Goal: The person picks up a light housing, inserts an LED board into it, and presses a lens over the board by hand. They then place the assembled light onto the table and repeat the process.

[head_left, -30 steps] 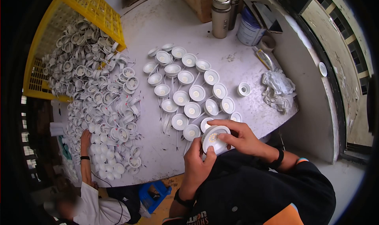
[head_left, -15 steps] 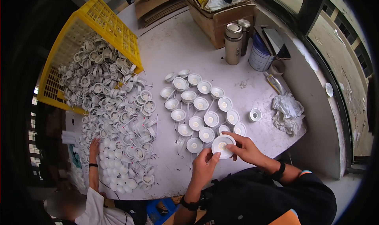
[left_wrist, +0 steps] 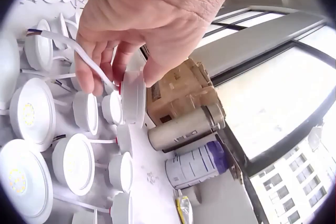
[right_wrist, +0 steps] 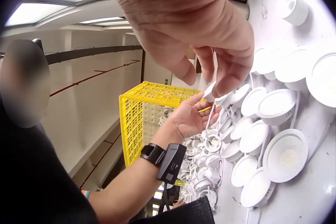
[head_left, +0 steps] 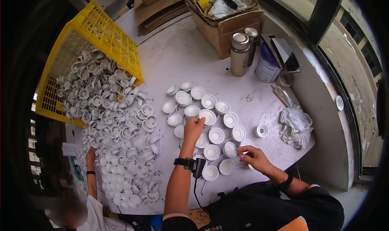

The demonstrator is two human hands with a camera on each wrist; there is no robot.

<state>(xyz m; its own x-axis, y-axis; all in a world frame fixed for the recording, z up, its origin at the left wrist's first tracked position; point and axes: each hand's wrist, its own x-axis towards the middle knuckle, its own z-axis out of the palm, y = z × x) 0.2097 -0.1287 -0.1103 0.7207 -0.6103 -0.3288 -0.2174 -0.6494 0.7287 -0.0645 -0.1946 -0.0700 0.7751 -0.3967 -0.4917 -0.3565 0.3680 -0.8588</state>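
Note:
Toward the back of the rows, my left hand [head_left: 193,130] pinches a white LED downlight [head_left: 208,116] by its rim, thumb against the side. In the left wrist view the same downlight [left_wrist: 134,98] trails a white cable with bare coloured wire ends beneath the hand. Lower right, my right hand [head_left: 256,160] hovers with loosely bent fingers, fingertips close to another downlight [head_left: 229,150]. Below it, the right wrist view shows face-up downlights [right_wrist: 286,154] on the table, their lit-looking chips in the cup centres. Part of the array is hidden behind my left forearm.
Left, a tipped yellow crate [head_left: 115,40] spills a heap of unassembled-looking white fittings [head_left: 109,121]. Another person's hand [head_left: 91,156] is at the heap. Behind stand a cardboard box [head_left: 227,32], flasks [head_left: 240,54] and a tin [head_left: 267,64]. A white ring-shaped piece [head_left: 262,130] and crumpled plastic [head_left: 296,127] lie right.
Both hands held one downlight near my body before. The left hand has since reached forward and left over the rows, while the right has come away from it. The head view also shifted.

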